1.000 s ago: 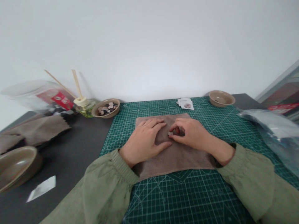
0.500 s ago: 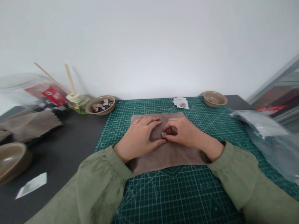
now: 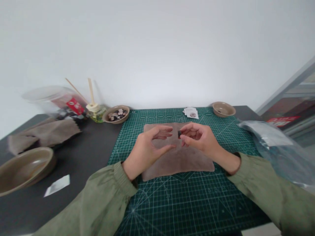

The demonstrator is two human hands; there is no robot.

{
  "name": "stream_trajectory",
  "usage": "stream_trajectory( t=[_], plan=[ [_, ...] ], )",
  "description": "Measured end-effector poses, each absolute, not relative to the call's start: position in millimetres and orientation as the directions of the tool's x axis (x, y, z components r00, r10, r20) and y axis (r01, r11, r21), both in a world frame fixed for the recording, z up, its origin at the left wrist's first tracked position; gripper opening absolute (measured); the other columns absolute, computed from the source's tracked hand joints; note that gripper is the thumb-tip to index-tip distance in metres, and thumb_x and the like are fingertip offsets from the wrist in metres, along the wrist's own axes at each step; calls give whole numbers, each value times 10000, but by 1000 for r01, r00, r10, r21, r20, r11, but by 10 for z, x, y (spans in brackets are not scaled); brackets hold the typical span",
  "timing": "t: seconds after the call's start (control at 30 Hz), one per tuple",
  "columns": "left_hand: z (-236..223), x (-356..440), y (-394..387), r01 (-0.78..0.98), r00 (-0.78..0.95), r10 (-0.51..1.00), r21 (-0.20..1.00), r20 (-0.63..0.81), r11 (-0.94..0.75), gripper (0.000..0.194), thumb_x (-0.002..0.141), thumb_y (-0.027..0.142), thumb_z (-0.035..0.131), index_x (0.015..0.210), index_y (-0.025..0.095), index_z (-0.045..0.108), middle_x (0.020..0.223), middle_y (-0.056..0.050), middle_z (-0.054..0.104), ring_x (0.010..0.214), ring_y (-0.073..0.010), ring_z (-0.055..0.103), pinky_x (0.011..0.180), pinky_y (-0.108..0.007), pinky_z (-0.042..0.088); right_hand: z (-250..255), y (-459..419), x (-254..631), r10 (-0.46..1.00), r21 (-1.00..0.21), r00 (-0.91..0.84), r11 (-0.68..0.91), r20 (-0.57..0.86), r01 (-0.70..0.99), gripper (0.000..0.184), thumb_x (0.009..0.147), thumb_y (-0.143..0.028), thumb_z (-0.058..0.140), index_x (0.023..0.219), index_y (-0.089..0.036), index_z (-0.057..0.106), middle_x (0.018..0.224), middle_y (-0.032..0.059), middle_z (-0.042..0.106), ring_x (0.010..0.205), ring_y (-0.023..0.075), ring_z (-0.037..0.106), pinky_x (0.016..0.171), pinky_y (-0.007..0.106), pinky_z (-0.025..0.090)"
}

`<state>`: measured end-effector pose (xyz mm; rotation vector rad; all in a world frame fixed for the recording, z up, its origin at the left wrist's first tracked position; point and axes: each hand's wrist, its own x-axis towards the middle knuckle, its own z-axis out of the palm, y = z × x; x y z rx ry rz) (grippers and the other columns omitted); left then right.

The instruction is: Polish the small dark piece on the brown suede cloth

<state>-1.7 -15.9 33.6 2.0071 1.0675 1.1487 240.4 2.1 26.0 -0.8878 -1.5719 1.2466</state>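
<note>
Between the fingertips of my right hand [image 3: 200,137] is a small dark stone-like piece [image 3: 179,133]; its exact kind is too small to make out. My left hand [image 3: 150,146] faces it with thumb and fingers apart and holds nothing. Both hands hover over a brown cloth [image 3: 182,162] that lies spread on the green cutting mat [image 3: 182,203]. A brown bowl [image 3: 105,118] at the back left contains several dark and pinkish pieces.
Small printed cards [image 3: 191,113] lie at the mat's back edge. Another brown bowl [image 3: 223,109] stands back right, near a clear plastic bag [image 3: 278,147]. On the left are a reed diffuser [image 3: 95,111], a crumpled cloth [image 3: 52,132], a large bowl [image 3: 27,168] and a paper slip [image 3: 57,186].
My hands have lifted off the cloth, and the left has opened wider. The piece in my right fingertips showed pale before and shows dark now. The view has shifted left.
</note>
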Motion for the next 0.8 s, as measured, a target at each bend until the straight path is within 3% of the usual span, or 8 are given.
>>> stream_trajectory(
  t=[0.1, 0.2, 0.37, 0.47, 0.6, 0.7, 0.8],
  plan=[
    [278, 16, -253, 245, 275, 871, 846, 407, -473, 374, 900, 293, 902, 1252, 230, 789, 1152, -59, 854, 1022, -238, 838, 948, -395, 705, 145, -26, 2368, 920, -976, -337, 158, 202, -152, 322, 874, -375, 902, 1078, -190, 735, 985, 73, 841, 759, 184, 816, 701, 301, 674],
    [226, 47, -283, 199, 228, 868, 851, 442, -486, 243, 930, 252, 872, 1166, 214, 827, 1060, -58, 865, 905, -220, 847, 867, -363, 716, 75, -62, 2306, 912, -965, -347, 149, 219, -217, 299, 876, -323, 905, 1083, -191, 733, 935, 57, 844, 786, 187, 830, 740, 304, 701],
    [232, 53, -280, 240, 217, 829, 795, 515, -557, 257, 899, 158, 887, 1138, 239, 839, 1017, -45, 844, 863, -182, 814, 773, -284, 687, 88, -124, 2272, 876, -961, -414, 166, 246, -220, 255, 908, -229, 878, 1122, -196, 743, 948, 57, 854, 837, 173, 849, 757, 240, 693],
    [268, 37, -286, 293, 233, 808, 753, 542, -590, 244, 900, 116, 873, 1107, 241, 840, 1026, -37, 832, 871, -166, 789, 781, -272, 666, 105, -143, 2301, 861, -963, -434, 210, 265, -170, 273, 936, -209, 852, 1185, -213, 739, 997, 56, 855, 869, 173, 855, 771, 229, 692],
    [302, 12, -315, 335, 246, 779, 704, 576, -626, 247, 912, 95, 854, 1112, 239, 831, 1035, -20, 835, 878, -146, 784, 806, -249, 648, 121, -154, 2346, 839, -918, -403, 397, 365, -4, 439, 910, -184, 878, 1310, -285, 727, 1152, 39, 838, 854, 161, 846, 770, 239, 692],
    [315, 4, -344, 367, 258, 747, 653, 613, -662, 233, 919, 98, 849, 1107, 235, 833, 1043, -20, 835, 916, -146, 795, 838, -240, 645, 149, -163, 2359, 788, -827, -404, 549, 464, 120, 356, 939, -188, 850, 1268, -298, 771, 1104, 21, 840, 796, 136, 822, 729, 223, 667],
    [329, 11, -365, 370, 261, 733, 637, 628, -677, 214, 923, 90, 843, 1085, 227, 824, 1036, -18, 840, 922, -146, 801, 841, -237, 644, 180, -181, 2356, 751, -774, -399, 617, 526, 142, 281, 979, -196, 807, 1245, -286, 790, 1061, 25, 840, 771, 141, 813, 682, 230, 654]
  ],
)
